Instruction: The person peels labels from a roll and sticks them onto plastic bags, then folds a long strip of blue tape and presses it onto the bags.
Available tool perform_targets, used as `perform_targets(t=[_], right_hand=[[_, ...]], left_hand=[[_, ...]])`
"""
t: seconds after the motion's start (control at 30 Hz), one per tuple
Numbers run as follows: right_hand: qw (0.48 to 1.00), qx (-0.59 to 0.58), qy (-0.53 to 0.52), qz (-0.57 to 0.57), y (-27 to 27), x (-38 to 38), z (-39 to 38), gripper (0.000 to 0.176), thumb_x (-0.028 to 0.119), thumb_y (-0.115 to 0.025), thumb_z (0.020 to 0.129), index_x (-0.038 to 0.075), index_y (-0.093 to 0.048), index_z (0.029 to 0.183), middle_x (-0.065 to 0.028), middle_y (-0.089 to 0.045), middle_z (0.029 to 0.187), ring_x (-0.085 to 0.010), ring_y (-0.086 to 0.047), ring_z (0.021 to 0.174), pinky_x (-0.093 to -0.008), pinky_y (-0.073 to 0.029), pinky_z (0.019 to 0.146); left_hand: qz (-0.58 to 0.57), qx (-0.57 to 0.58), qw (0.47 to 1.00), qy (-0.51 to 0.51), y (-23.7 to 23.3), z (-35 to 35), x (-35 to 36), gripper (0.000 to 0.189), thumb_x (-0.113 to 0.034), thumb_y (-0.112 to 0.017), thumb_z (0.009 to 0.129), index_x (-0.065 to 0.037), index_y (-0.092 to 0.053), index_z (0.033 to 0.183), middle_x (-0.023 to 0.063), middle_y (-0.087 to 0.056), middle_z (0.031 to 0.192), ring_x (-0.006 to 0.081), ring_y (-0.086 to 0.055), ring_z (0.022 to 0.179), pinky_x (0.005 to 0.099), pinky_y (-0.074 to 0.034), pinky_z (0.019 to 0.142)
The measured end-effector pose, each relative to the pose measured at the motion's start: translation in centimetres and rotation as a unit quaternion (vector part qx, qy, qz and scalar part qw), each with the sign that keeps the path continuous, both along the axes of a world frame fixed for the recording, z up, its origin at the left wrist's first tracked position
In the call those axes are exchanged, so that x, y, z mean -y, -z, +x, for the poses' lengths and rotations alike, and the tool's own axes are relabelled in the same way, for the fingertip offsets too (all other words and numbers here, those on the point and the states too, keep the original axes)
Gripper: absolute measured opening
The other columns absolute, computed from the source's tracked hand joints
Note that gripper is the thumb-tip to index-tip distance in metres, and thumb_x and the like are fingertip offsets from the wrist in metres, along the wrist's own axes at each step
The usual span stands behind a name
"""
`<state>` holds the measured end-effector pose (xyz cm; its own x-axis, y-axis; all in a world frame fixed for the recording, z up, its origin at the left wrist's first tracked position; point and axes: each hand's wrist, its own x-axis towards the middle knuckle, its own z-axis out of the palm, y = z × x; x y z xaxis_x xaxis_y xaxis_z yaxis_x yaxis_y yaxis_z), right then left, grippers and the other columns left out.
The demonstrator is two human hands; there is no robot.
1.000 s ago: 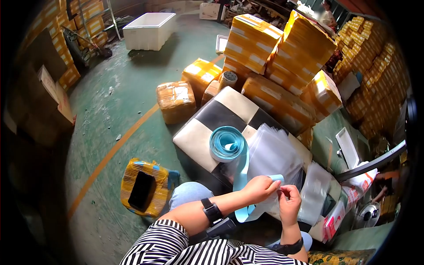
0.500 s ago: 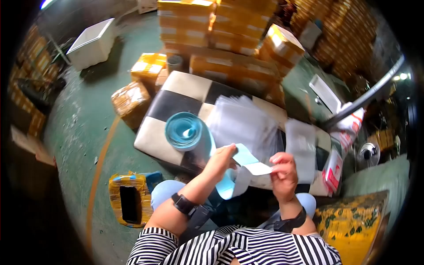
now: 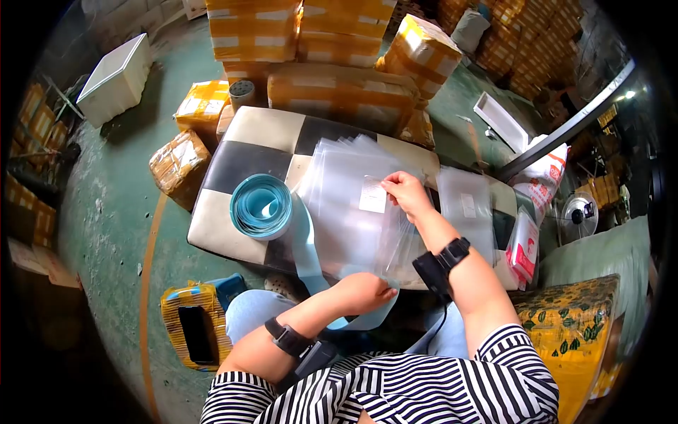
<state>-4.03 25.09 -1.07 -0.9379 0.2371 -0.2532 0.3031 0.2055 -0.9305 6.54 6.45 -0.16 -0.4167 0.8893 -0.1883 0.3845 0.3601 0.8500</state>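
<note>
A roll of light-blue label backing (image 3: 244, 212) stands on the black-and-white checkered padded bench (image 3: 267, 131). From it a blue strip (image 3: 306, 251) runs down toward my lap. My left hand (image 3: 364, 292) is closed on this strip near its end, close to the bench's front edge. Farther forward, my right hand (image 3: 407, 192) pinches the upper right edge of a white label (image 3: 373, 195). The label lies over or against a fanned stack of clear plastic bags (image 3: 339, 226); whether it is stuck cannot be told. A second stack of clear bags (image 3: 462, 230) at the right bears a small white label.
Taped cartons (image 3: 339, 95) stand behind the bench, with smaller ones at its left. A phone (image 3: 195, 333) lies on a taped stool at lower left. Red-and-white packages (image 3: 522, 251), a metal pole (image 3: 565, 127) and a fan (image 3: 578, 213) are at the right.
My right hand has moved forward with the white label, away from the strip to the bag stack. My left hand has lowered, still on the strip. The view has shifted slightly.
</note>
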Motion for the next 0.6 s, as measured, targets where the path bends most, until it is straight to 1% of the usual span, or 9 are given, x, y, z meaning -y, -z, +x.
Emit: perform_targets(t=[0.03, 0.1, 0.23, 0.33, 0.4, 0.43, 0.53, 0.57, 0.6], right_hand=[[1.0, 0.016, -0.002, 0.018, 0.8, 0.2, -0.8, 0.011, 0.01, -0.062, 0.076, 0.0, -0.057, 0.08, -0.0019, -0.056, 0.067, -0.0083, -0.048, 0.056, -0.021, -0.039, 0.051], [0.999, -0.004, -0.004, 0.038, 2.7, 0.1, -2.3, 0.012, 0.01, -0.062, 0.075, 0.0, -0.057, 0.078, -0.0029, -0.057, 0.068, -0.0094, -0.05, 0.058, -0.0221, -0.041, 0.053], [0.998, -0.007, -0.012, 0.057, 4.1, 0.5, -3.5, 0.012, 0.01, -0.062, 0.075, -0.001, -0.058, 0.077, -0.0039, -0.058, 0.07, -0.0109, -0.051, 0.062, -0.0239, -0.043, 0.057], [0.996, 0.005, -0.012, 0.088, 5.2, 0.5, -3.9, 0.013, 0.012, -0.063, 0.074, 0.001, -0.058, 0.079, -0.0052, -0.06, 0.071, -0.0131, -0.054, 0.064, -0.0259, -0.044, 0.06], [0.981, -0.009, -0.032, 0.191, 6.2, 0.2, -4.2, 0.014, 0.016, -0.063, 0.073, 0.003, -0.058, 0.079, -0.0078, -0.061, 0.073, -0.0182, -0.057, 0.066, -0.0288, -0.045, 0.062], [0.969, -0.016, -0.042, 0.242, 5.7, 0.6, -4.1, 0.015, 0.017, -0.063, 0.073, 0.004, -0.058, 0.079, -0.009, -0.061, 0.074, -0.0207, -0.059, 0.068, -0.0303, -0.045, 0.063], [0.921, 0.013, -0.046, 0.386, 4.1, 2.0, -3.4, 0.018, 0.022, -0.061, 0.073, 0.006, -0.057, 0.078, -0.0129, -0.062, 0.079, -0.0283, -0.059, 0.074, -0.0343, -0.046, 0.067], [0.916, 0.013, -0.056, 0.396, 4.2, 2.1, -3.4, 0.02, 0.025, -0.059, 0.075, 0.006, -0.055, 0.081, -0.0134, -0.061, 0.083, -0.0323, -0.058, 0.078, -0.0363, -0.046, 0.07], [0.901, 0.011, -0.052, 0.43, 3.8, 2.3, -3.4, 0.021, 0.025, -0.059, 0.075, 0.005, -0.055, 0.083, -0.0128, -0.061, 0.084, -0.0327, -0.058, 0.078, -0.0366, -0.046, 0.071]], left_hand=[[-0.004, -0.002, 1.0, 0.003, 0.0, -0.1, 0.1, 0.038, -0.032, -0.043, 0.085, 0.0, -0.06, 0.076, 0.0227, -0.055, 0.071, 0.0398, -0.052, 0.067, 0.0449, -0.042, 0.064], [-0.003, -0.005, 1.0, 0.005, 0.0, -0.2, 0.2, 0.037, -0.032, -0.043, 0.085, 0.0, -0.06, 0.076, 0.0224, -0.056, 0.07, 0.0395, -0.053, 0.067, 0.0449, -0.042, 0.064], [0.012, -0.01, 1.0, 0.005, -0.5, -0.2, 0.4, 0.039, -0.032, -0.041, 0.086, 0.0, -0.061, 0.074, 0.0209, -0.057, 0.07, 0.0384, -0.054, 0.067, 0.0443, -0.043, 0.064], [0.014, -0.005, 1.0, 0.012, -0.7, -0.3, 0.4, 0.04, -0.032, -0.04, 0.086, 0.0, -0.061, 0.074, 0.0202, -0.058, 0.069, 0.0377, -0.055, 0.067, 0.0438, -0.044, 0.064], [0.012, -0.004, 1.0, 0.017, -0.8, -0.2, 0.4, 0.04, -0.032, -0.04, 0.086, 0.0, -0.061, 0.073, 0.0202, -0.058, 0.069, 0.0375, -0.055, 0.067, 0.0436, -0.044, 0.064], [0.011, -0.007, 1.0, 0.019, -0.9, -0.2, 0.5, 0.04, -0.032, -0.04, 0.086, 0.0, -0.061, 0.073, 0.0201, -0.058, 0.069, 0.0374, -0.055, 0.067, 0.0435, -0.044, 0.064], [0.009, -0.014, 1.0, 0.013, -0.9, -0.1, 0.5, 0.04, -0.032, -0.04, 0.086, 0.0, -0.061, 0.073, 0.0201, -0.058, 0.07, 0.0373, -0.055, 0.067, 0.0436, -0.044, 0.064], [0.01, -0.016, 1.0, 0.01, -0.9, -0.1, 0.5, 0.04, -0.032, -0.04, 0.086, 0.0, -0.06, 0.073, 0.0201, -0.058, 0.07, 0.0373, -0.055, 0.067, 0.0437, -0.044, 0.064], [0.012, -0.021, 1.0, 0.008, -0.9, -0.1, 0.5, 0.04, -0.032, -0.04, 0.086, 0.0, -0.06, 0.073, 0.0201, -0.058, 0.069, 0.0374, -0.055, 0.067, 0.0438, -0.044, 0.064]])
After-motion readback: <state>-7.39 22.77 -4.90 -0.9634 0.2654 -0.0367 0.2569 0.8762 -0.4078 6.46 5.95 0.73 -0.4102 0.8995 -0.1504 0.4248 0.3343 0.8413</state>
